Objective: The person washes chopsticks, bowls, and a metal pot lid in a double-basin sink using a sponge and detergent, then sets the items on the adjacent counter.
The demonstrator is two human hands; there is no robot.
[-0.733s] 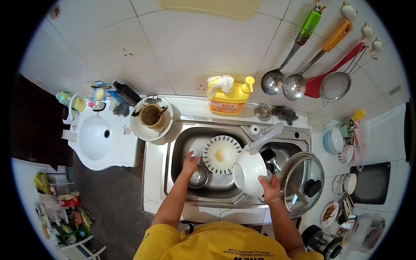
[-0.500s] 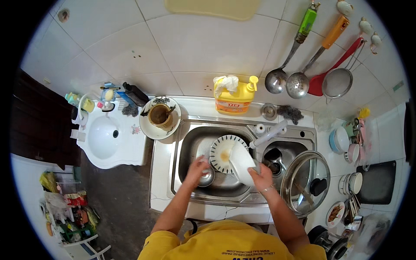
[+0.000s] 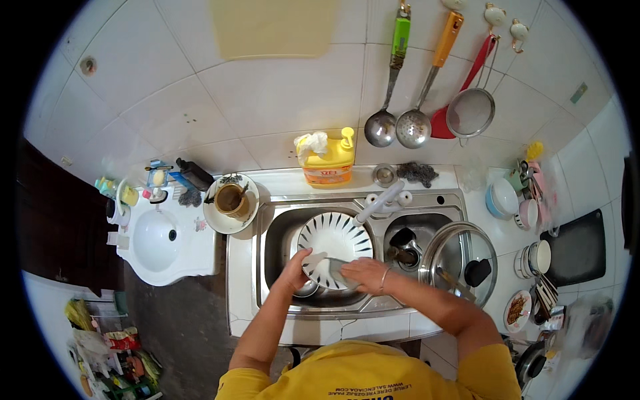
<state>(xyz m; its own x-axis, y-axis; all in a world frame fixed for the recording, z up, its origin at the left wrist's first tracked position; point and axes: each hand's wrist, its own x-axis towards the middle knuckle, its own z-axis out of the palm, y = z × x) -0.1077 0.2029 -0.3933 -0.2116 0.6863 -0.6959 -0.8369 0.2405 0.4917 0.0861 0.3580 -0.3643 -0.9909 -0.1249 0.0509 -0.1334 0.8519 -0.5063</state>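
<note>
Over the left basin of the steel sink (image 3: 267, 253), a white plate with dark stripes round its rim (image 3: 330, 233) is held up, tilted slightly. My left hand (image 3: 293, 272) grips its left edge, fingers closed on the rim. On the plate's near part lies my right hand (image 3: 363, 275), closed over a flat grey pad (image 3: 327, 268); fingers hide much of it, and its exact kind does not show. Below the plate, a metal bowl (image 3: 307, 289) peeks out, mostly covered. The white faucet (image 3: 377, 205) points toward the plate's far right edge.
A glass lid (image 3: 490, 247) leans over the right basin, where a dark-handled utensil (image 3: 403, 238) lies. Behind the sink stands a yellow pump bottle (image 3: 328, 163). A plate with a brown cup (image 3: 231, 200) sits at left. Ladles (image 3: 381, 127) hang on the wall.
The white dish my right hand held tilted over the striped plate is no longer in that hand. My left hand has taken the striped plate's rim; the plate is raised, and the view has shifted.
</note>
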